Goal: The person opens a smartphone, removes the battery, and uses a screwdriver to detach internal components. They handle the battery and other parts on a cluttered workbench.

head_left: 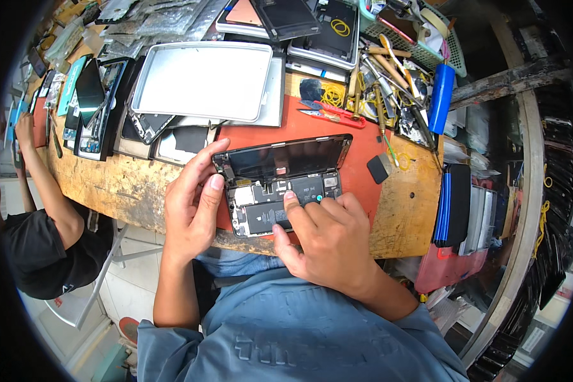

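Note:
An opened black smartphone [267, 218] rests on a red mat [365, 190] at the bench's near edge, its screen [286, 157] tilted up at the back and its battery and inner parts exposed. My left hand [192, 213] is closed round the phone's left end, thumb against the screen's edge. My right hand [328, 242] is closed with the fingers curled, the index fingertip pressed on parts above the battery and the thumb by the lower edge; whatever is under the curled fingers is hidden. Red-handled cutters [345, 120] and a small dark square pad [378, 168] lie nearby.
A white tray [200, 79] sits on stacked devices behind. Tools [388, 70], a blue cylinder [440, 99] and a green basket [455, 60] crowd the back right. At left, another person's arm [44, 172] reaches onto the bench. A metal frame [528, 191] runs along the right.

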`<state>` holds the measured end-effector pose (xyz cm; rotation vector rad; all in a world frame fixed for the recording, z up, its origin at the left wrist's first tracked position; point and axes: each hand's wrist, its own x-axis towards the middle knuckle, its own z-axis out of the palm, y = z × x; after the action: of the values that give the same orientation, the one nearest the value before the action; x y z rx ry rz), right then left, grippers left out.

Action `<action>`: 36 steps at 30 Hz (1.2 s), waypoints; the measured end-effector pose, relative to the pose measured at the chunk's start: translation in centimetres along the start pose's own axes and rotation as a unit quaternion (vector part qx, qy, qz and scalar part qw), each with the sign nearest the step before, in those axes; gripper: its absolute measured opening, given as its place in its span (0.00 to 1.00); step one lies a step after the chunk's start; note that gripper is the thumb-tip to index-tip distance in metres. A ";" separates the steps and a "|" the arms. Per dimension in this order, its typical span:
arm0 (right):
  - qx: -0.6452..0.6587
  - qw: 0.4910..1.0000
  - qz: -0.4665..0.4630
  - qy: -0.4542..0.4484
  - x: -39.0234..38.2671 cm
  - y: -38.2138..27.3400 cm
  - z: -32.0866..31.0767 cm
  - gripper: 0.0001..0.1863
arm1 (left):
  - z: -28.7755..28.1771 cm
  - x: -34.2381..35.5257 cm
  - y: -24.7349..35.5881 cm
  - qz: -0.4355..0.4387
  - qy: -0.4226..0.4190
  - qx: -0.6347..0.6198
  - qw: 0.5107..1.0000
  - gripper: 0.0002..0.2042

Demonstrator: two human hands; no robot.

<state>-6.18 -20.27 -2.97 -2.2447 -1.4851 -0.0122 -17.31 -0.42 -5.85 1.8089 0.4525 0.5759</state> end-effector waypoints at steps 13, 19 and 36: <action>-0.018 0.981 0.079 0.178 -8.2 4.0 -3.7 0.16 | -0.8 -0.1 0.7 -0.052 -0.037 -0.043 0.997 0.18; 0.145 0.930 0.041 0.335 -2.7 6.5 -6.1 0.05 | -0.5 0.4 0.4 -0.049 -0.042 -0.075 0.995 0.17; 0.446 0.894 0.023 0.037 5.9 11.1 -1.3 0.05 | -1.9 1.3 3.3 0.103 0.108 0.030 0.988 0.17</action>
<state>6.38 -19.17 -4.33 -1.4930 -1.0639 0.4931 -17.35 0.75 -1.98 1.8720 0.4363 0.9164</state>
